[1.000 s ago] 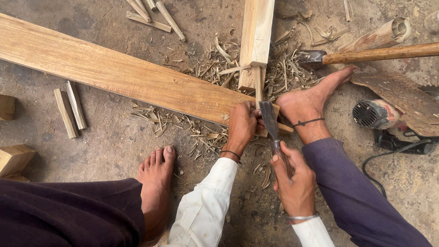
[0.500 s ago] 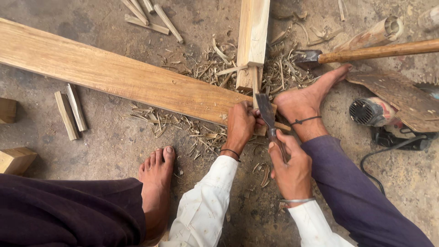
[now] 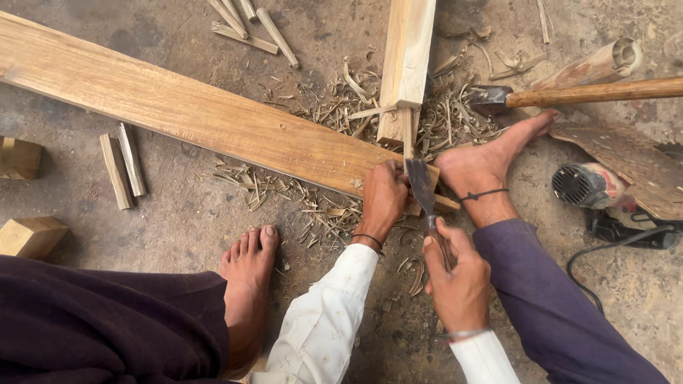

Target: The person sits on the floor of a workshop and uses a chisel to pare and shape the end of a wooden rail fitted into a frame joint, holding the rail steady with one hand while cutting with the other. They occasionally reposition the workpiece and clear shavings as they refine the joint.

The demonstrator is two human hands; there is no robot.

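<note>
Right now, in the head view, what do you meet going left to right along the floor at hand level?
Small wooden block → bare left foot → left hand on the plank end → chisel → right hand gripping its handle → power tool.

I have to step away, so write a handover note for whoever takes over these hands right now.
Left hand: pressed on the end of the long pale wooden plank lying on the concrete floor.
Right hand: grips the handle of the flat steel chisel, blade pointing at the plank's end.
Right foot braces beside that end.
Done: wood shavings lie scattered around.
Left: how much more cutting is needed cannot be told.
</note>
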